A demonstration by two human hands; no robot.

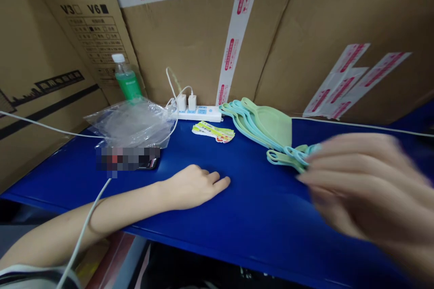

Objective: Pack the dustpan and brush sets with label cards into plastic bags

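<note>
Left of the power strip [200, 114]: clear plastic bag [129, 124].
Left hand [191, 187]: before the strip, fingers curled; I can't tell its grip.
Dustpans [276, 123]: overlapped, at the strip's right end.
Right hand [364, 185]: farther right, blurred by looped handles [280, 158]; can't tell whether it's pinching.

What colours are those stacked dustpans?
The dustpans are pale green and light blue, seen in the head view, the only one.
</note>
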